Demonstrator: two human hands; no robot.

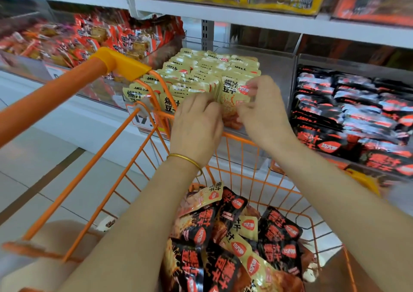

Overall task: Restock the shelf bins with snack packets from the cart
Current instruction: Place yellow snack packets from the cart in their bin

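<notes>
A clear shelf bin (277, 68) in the middle holds rows of upright beige snack packets (201, 68). Both hands are at the front row of that bin. My right hand (263, 110) pinches the front beige packet (231, 99) at its right edge and stands it upright. My left hand (196, 121), with a gold bangle on the wrist, has its fingers curled on the packets just left of it. Below, the orange wire cart (125, 148) holds a heap of black and beige snack packets (234, 242).
A bin of black packets (348, 115) stands to the right, a bin of red-orange packets (93, 39) to the left. An upper shelf (223, 12) with yellow and orange boxes hangs overhead. The cart handle (67, 85) crosses the left side. Pale floor tiles lie at left.
</notes>
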